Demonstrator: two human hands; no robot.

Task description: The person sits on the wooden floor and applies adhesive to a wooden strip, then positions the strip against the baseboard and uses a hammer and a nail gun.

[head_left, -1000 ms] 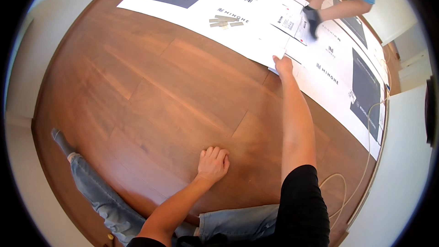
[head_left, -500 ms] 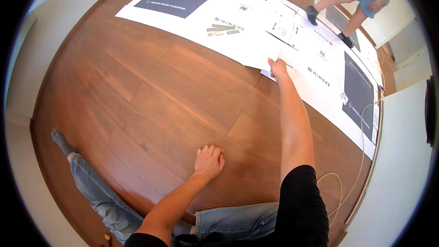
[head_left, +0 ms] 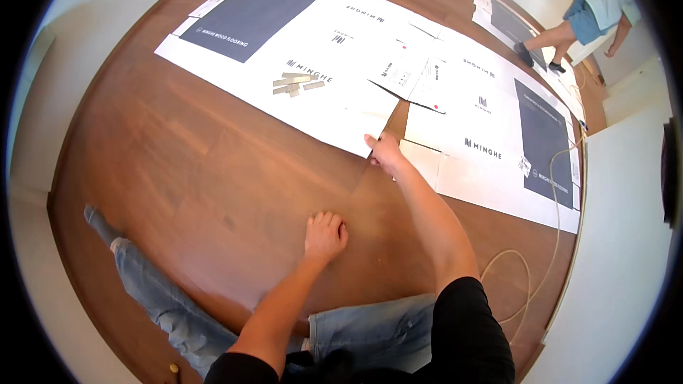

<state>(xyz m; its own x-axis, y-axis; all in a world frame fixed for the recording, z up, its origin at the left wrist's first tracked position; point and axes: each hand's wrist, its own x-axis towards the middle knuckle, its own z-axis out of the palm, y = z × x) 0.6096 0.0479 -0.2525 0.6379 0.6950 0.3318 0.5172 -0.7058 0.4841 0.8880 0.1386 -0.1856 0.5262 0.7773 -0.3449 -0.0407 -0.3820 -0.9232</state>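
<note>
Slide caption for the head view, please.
Right hand pinches the near corner of a white printed sheet; left hand rests on the wooden floor.

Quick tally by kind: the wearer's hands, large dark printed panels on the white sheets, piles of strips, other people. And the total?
Wearer's hands: 2 (left hand, right hand)
Dark panels: 3 (left panel, right panel, far panel)
Pile of strips: 1
Other person: 1
Total: 7

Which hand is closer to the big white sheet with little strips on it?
Right. The right hand grips a corner of the white sheet; the left hand rests on the brown floor, apart from it.
</note>
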